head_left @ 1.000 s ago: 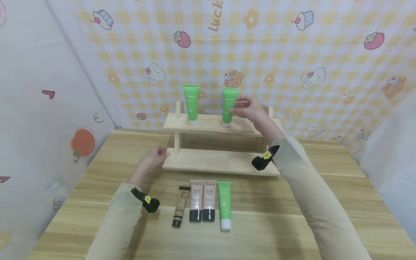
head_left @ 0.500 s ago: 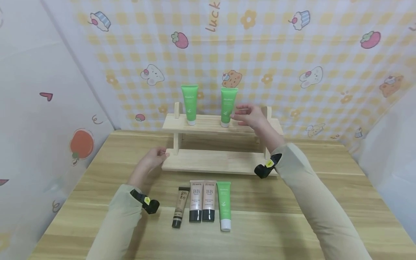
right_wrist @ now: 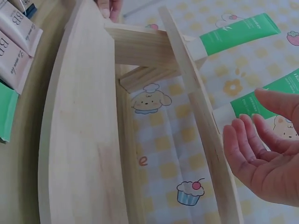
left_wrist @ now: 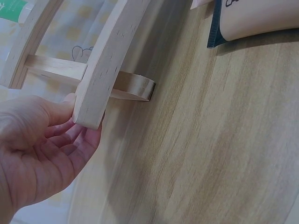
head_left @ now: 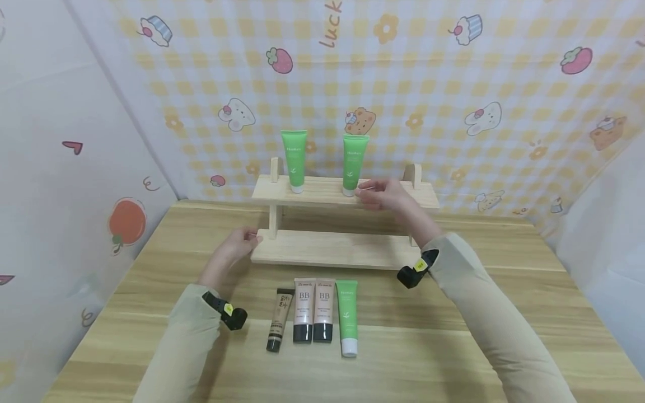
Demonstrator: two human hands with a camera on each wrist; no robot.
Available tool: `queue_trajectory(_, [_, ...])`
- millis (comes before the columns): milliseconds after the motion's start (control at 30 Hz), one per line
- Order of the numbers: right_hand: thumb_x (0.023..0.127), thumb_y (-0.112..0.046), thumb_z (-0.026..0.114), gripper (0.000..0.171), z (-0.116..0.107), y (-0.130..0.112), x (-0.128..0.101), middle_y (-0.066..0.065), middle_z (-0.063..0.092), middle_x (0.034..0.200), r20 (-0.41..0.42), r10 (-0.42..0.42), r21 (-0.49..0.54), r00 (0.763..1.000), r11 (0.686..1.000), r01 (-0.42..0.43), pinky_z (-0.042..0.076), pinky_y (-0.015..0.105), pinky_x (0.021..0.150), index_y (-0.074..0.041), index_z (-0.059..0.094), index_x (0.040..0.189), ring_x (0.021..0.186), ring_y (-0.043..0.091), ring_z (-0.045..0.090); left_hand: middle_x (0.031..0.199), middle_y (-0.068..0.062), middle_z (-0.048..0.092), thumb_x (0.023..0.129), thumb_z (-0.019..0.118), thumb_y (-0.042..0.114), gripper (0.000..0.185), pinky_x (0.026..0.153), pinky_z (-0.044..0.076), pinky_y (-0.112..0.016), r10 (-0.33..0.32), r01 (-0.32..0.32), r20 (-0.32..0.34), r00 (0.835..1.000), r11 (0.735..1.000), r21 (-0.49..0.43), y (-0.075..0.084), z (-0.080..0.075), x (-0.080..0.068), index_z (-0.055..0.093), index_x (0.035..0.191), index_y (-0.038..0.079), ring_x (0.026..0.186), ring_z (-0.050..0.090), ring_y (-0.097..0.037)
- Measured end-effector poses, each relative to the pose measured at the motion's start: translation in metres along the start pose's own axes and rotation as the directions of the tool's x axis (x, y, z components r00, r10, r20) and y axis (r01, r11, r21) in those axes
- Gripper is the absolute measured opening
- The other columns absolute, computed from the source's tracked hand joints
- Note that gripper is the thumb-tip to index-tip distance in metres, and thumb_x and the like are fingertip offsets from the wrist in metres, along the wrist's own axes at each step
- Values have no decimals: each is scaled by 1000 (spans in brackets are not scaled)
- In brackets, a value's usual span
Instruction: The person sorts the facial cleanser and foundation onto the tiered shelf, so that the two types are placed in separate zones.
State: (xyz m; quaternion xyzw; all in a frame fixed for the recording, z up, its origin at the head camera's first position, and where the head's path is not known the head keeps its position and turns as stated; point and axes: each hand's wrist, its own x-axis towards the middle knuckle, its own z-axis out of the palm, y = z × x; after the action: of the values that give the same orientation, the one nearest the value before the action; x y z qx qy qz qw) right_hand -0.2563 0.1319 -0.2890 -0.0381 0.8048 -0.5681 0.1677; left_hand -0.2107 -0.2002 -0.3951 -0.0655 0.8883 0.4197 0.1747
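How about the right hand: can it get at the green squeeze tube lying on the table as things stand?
Probably yes: the right hand looks free of any grip, and nothing covers the green squeeze tube. It would need to come down from the upper shelf, past the lower shelf.

Left hand (head_left: pixel 233 247) pinching low, right hand (head_left: pixel 387 195) set higher with fingers loosely bent.
In the head view, 2 pale-sleeved arms slant inward: the left arm (head_left: pixel 176 341) from the lower left, the right arm (head_left: pixel 491 308) from the lower right corner, stretched farther up the frame. At the left of the left wrist view, the left thumb (left_wrist: pixel 60 111) presses opposite curled fingers (left_wrist: pixel 84 148). At the right edge of the right wrist view, the right thumb (right_wrist: pixel 276 101) stands apart from its softly curved, side-by-side fingers (right_wrist: pixel 235 147).
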Motion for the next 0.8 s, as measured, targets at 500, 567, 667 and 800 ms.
queue_trajectory(500, [89, -20, 58, 44, 13, 21, -13, 23, 54, 123, 198, 75, -107, 977, 993, -55, 51, 38, 88, 4, 48, 125, 106, 32, 60, 134, -26, 41, 98, 41, 24, 52, 96, 44, -40, -16, 18, 34, 999, 998, -67, 4, -2, -1, 27, 139, -4, 118, 47, -35])
queue_trajectory(567, [90, -20, 57, 45, 14, 26, -13, 24, 54, 124, 219, 79, -106, 973, 993, -57, 51, 37, 88, 4, 46, 126, 112, 36, 56, 133, -26, 41, 98, 41, 23, 52, 95, 45, -39, -11, 13, 33, 999, 998, -66, 4, -1, -1, 28, 139, -5, 117, 48, -34])
queue_trajectory(667, [90, -19, 57, 47, 16, 33, -16, 27, 52, 126, 249, 78, -103, 965, 993, -54, 51, 38, 88, 5, 44, 127, 113, 38, 54, 133, -26, 42, 98, 41, 22, 51, 94, 46, -38, -4, 6, 29, 1000, 998, -62, 3, -1, -1, 28, 139, -5, 116, 49, -34])
queue_trajectory(800, [90, -20, 56, 47, 17, 42, -21, 28, 51, 126, 285, 86, -115, 955, 992, -55, 52, 38, 87, 6, 44, 127, 111, 37, 56, 132, -26, 42, 98, 40, 22, 51, 94, 46, -38, 1, 1, 27, 1000, 998, -57, 2, -1, -1, 28, 139, -5, 116, 48, -34])
